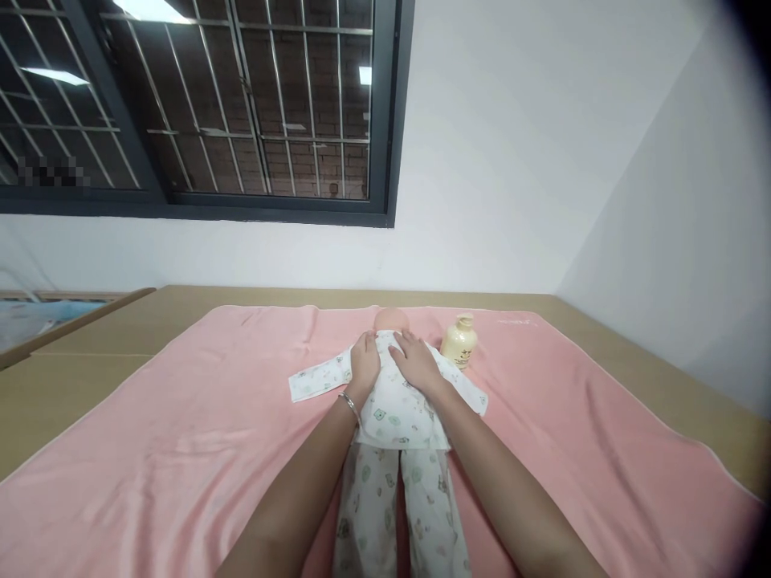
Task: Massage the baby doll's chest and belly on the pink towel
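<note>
A baby doll (392,319) in a white printed long-sleeved top (397,417) and matching trousers (369,502) lies on a pink blanket (205,401). Only the smooth top of its head shows, at the far end. With fingers stretched out, my left hand (365,365) rests along the left side of the doll's upper body, by the shoulder. My right hand (417,363) lies flat on the right side of the upper body, fingers slightly spread. Both sleeves reach out sideways past my hands. A metal bangle (349,405) circles my left wrist.
Just right of the doll's head stands a pale yellow pump bottle (459,343). Under the blanket is a wooden surface (114,369) that meets a white wall (494,160) behind. A dark-framed window (385,160) with metal bars is at the upper left.
</note>
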A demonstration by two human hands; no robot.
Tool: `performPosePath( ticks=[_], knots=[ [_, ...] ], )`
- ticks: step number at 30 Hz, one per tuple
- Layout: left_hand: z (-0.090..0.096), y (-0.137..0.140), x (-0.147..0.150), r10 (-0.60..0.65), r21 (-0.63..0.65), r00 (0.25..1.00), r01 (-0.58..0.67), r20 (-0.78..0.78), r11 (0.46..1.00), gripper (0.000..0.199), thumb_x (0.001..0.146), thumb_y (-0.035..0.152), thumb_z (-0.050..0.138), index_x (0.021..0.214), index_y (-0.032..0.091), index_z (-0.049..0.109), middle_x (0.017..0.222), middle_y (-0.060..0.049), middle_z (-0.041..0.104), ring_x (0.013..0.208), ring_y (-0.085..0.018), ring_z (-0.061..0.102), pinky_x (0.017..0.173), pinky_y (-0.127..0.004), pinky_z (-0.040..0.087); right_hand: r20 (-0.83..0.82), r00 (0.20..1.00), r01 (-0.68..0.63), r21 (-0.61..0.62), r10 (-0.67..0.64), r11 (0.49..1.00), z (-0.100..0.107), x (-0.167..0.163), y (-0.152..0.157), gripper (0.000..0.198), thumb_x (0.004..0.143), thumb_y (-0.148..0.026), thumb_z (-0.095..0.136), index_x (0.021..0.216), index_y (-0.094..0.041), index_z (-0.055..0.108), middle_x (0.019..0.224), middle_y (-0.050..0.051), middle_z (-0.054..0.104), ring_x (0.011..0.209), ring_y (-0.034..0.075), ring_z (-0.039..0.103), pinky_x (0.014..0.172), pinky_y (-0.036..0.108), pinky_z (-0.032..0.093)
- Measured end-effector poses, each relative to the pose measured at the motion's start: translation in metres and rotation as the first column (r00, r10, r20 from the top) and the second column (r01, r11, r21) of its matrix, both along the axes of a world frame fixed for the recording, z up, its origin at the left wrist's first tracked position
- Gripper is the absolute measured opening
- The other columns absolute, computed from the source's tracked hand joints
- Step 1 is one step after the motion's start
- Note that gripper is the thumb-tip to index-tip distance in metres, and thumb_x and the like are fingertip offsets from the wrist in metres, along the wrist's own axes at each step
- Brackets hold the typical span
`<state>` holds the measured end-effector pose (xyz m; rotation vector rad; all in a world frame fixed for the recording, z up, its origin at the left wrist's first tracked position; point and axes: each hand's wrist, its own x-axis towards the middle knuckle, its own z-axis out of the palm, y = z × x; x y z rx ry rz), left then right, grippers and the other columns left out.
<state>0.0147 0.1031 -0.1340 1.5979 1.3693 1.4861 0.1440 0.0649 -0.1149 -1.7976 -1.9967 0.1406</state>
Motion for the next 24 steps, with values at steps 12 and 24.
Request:
performPosePath(
  ticks=[12,24],
  knots=[
    [-0.002,0.002,0.000,0.031,0.006,0.998,-0.031,-0.058,1.000,0.039,0.097,0.034,0.028,0.089,0.019,0.063,0.099,-0.010,0.071,0.096,-0.022,0.065,0.090,-0.034,0.047,0.097,0.955,-0.289,0.079,0.282,0.954,-0.002,-0.018,-0.012,0.046,0.096,-0.023,0.036,0.140,-0.022,0.050,0.154,0.005,0.039,0.146,0.023,0.025,0.119,0.044,0.011],
    [0.000,-0.004,-0.002,-0.023,0.137,0.949,0.070,-0.316,0.988,0.037,0.096,0.033,0.036,0.086,0.020,0.069,0.104,-0.009,0.071,0.107,-0.023,0.060,0.097,-0.035,0.044,0.045,0.980,0.190,0.105,-0.196,0.976,-0.011,-0.010,-0.007,0.062,0.098,-0.051,0.035,0.133,-0.002,0.050,0.137,0.026,0.052,0.132,0.033,0.043,0.110,0.043,0.025]
  ],
)
